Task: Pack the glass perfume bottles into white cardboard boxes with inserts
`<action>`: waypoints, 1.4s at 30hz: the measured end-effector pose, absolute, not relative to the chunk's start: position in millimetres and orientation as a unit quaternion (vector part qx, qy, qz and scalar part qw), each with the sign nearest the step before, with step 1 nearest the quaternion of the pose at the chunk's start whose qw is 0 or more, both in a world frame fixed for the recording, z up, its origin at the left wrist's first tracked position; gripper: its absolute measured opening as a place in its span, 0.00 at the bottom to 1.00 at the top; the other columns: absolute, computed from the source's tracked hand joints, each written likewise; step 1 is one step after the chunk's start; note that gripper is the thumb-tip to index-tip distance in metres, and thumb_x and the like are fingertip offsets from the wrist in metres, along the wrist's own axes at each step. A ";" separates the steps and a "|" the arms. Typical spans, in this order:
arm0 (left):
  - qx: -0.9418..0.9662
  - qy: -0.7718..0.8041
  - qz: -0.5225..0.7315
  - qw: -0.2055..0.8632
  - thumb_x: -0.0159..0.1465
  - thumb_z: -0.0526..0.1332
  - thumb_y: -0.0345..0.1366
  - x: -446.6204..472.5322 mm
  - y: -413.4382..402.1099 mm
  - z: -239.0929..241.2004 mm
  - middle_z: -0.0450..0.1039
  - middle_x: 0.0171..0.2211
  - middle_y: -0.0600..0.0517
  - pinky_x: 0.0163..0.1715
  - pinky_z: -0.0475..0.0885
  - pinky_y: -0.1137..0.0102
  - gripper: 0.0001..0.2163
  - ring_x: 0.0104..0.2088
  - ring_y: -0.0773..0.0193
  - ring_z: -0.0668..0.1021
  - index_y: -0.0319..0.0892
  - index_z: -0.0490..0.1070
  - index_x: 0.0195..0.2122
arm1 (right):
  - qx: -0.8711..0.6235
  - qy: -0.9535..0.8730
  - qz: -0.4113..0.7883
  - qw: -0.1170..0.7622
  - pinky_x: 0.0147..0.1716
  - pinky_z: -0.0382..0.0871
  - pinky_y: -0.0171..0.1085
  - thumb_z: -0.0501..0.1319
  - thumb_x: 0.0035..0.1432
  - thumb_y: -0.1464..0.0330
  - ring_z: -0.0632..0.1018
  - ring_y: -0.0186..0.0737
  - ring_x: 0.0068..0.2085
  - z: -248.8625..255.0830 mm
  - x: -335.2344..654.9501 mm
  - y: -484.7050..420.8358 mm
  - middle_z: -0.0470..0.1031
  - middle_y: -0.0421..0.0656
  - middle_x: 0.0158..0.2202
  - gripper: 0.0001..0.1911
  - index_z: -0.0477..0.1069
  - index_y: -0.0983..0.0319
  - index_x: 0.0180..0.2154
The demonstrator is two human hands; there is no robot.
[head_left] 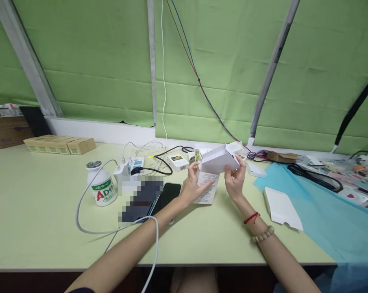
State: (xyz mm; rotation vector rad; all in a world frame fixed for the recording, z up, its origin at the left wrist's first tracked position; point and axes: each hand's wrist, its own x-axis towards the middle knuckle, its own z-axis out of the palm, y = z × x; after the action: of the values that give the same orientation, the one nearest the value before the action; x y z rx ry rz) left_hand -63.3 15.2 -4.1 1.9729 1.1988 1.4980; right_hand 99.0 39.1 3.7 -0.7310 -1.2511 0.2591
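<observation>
Above the table I hold up a white cardboard box (220, 160), tilted, with an open side toward the back. My right hand (235, 181) grips its right end between thumb and fingers. At the box's left end, my left hand (193, 188) is closed on its edge, thumb stretched across a printed paper sheet (208, 191) below. Whether the left hand also grips that sheet, I cannot tell. Just behind the left fingertips shows a small yellow-gold item (197, 155). A white cardboard piece (281, 206) lies to the right of my right hand.
Left of my hands are dark phones (167, 197), a white charger (122, 173) with looping cables, and a white bottle (101, 183). Small brown boxes (60, 144) line the back left. A blue sheet (321, 211) and clutter cover the right side. A small white box (177, 162) stands behind.
</observation>
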 end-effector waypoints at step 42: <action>0.826 0.381 0.414 -0.035 0.69 0.47 0.48 -63.2 4.7 2.1 0.63 0.45 0.46 0.23 0.63 0.76 0.17 0.30 0.65 0.73 0.49 0.59 0.55 | -0.341 -0.420 0.273 0.795 0.38 0.68 0.33 0.68 0.42 0.57 0.70 0.36 0.39 34.4 76.9 12.8 0.64 0.45 0.43 0.34 0.54 0.61 0.46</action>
State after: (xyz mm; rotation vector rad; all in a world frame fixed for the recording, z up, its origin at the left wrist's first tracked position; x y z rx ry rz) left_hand -63.2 4.7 2.1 2.6547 1.2234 1.3316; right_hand 76.9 12.8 34.4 -0.7336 -0.9033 0.5866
